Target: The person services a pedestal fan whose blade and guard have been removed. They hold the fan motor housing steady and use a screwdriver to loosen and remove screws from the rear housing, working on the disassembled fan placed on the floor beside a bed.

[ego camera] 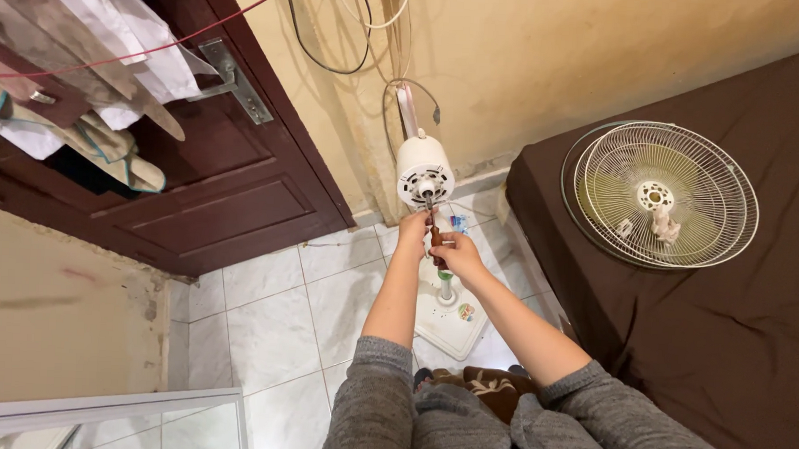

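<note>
Two hands meet just below the white round fan motor housing [424, 170]: the right hand [456, 253] grips a brown-handled tool [435, 236] pointing up at its shaft, while the left hand [413, 227], fingers curled beside it, is nearer.

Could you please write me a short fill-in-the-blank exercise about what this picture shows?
1. The fan grille lies flat on the dark ____ bed cover.
2. The right hand holds a tool with a ____ handle against the fan motor.
3. The left hand is just below the motor, whose housing is ____ in colour.
4. The fan base stands on a floor of white ____.

Missing words: brown; brown; white; tiles
</note>
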### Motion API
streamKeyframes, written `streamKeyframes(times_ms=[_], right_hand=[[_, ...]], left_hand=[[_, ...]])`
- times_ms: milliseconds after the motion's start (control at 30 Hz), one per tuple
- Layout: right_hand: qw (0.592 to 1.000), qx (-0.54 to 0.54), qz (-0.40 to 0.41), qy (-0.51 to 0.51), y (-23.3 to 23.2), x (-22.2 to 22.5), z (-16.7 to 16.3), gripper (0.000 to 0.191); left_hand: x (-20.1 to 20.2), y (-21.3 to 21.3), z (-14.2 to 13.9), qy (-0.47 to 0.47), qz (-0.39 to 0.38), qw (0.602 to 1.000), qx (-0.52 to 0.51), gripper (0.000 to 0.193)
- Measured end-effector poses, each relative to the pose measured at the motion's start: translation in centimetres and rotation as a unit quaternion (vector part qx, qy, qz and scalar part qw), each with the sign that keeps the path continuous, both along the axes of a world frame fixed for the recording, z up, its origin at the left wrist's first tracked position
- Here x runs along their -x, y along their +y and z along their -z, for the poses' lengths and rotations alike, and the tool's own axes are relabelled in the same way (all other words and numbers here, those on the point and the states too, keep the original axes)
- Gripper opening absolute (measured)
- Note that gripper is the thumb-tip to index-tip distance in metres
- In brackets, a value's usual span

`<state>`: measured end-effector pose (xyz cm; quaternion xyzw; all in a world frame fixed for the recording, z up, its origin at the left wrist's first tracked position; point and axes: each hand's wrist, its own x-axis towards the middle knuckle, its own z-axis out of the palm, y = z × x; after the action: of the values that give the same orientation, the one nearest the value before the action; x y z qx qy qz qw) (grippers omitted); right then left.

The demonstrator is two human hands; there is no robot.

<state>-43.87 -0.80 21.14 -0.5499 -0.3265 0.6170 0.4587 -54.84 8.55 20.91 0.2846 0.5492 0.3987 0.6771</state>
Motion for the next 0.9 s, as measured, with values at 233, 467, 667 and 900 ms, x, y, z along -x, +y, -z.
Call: streamKeyframes(times_ms=[233,467,667,900], right_hand=[[0.988,0.036,-0.003,0.151,0.5,-0.3,0.1,0.026],[0.996,0.035,-0.036,-0.078,-0.1,-0.3,-1.3,0.035],[0.989,-0.003,0.009,-0.151,-0.1,-0.5,-0.5,0.038],[0.988,0.090,0.018,0.122,0.4,-0.7,-0.3,0.016]], left_hand=[[-0.1,0.2,-0.1,0.026,0.079,0.995,0.062,0.027],[-0.5,0.4,0.1,0.018,0.028,0.997,-0.069,0.015],[-1.4,0.4,0.1,-0.020,-0.010,0.996,-0.090,0.018],[-0.9,0.0,0.3,0.007,0.006,1.000,-0.030,0.016]])
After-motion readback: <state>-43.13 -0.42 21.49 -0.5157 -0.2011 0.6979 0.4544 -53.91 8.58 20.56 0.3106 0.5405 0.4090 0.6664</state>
